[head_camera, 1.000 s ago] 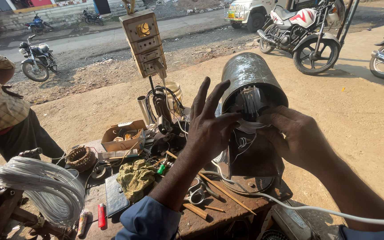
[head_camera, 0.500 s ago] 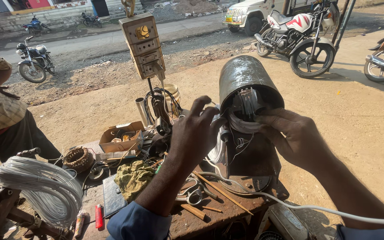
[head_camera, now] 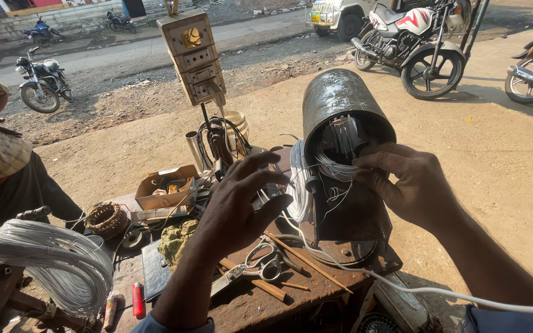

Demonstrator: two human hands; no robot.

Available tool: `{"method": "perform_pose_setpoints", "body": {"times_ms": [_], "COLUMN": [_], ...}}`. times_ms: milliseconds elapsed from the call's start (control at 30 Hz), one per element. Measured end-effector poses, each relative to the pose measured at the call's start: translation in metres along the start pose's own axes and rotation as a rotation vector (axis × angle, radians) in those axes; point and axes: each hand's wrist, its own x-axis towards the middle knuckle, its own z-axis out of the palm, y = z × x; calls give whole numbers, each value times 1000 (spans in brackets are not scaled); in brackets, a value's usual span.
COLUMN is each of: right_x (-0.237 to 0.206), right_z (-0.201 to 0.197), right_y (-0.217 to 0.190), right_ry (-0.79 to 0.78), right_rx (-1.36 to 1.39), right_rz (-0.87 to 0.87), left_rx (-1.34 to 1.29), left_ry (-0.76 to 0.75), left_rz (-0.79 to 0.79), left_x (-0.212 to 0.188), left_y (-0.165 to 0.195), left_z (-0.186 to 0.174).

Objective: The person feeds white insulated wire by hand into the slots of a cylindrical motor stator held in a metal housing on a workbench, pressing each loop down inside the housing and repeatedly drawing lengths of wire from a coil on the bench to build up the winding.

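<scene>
Left hand (head_camera: 242, 197): fingers spread, empty, hovering at 9 o'clock of the motor, ready to gather the white wire loops (head_camera: 298, 185).
Right hand (head_camera: 405, 185): fingertips pinching thin white strands at the mouth, feeding them inside.
Dark steel cylindrical motor housing (head_camera: 343, 111): upright on the rusty workbench (head_camera: 316, 290), open end facing the person.
Scissors (head_camera: 257, 265): at 6 o'clock, within reach.
Coil of white wire (head_camera: 50, 262): far at 8 o'clock.

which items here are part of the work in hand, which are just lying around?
In hand: right hand and left hand at the motor housing, white winding wire.
Lying about: scissors, wire coil, cardboard box, red lighter, green rag.
</scene>
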Motion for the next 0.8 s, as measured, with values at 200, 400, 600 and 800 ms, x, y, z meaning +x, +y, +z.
{"method": "perform_pose_setpoints", "body": {"times_ms": [200,400,600,800], "right_x": [6,1,-5,-5], "right_z": [-1,1,4,6], "right_y": [-4,-4,3,7], "right_ry": [-104,-94,-57,18], "right_rx": [-118,-186,-173,-185], "right_rz": [-57,-76,-115,-166], "left_rx": [252,352,274,255], "left_ry": [94,47,74,127], "left_rz": [204,261,278,306], "left_x": [36,55,55,55], "left_y": [2,-5,-21,-19], "left_z": [24,65,80,78]}}
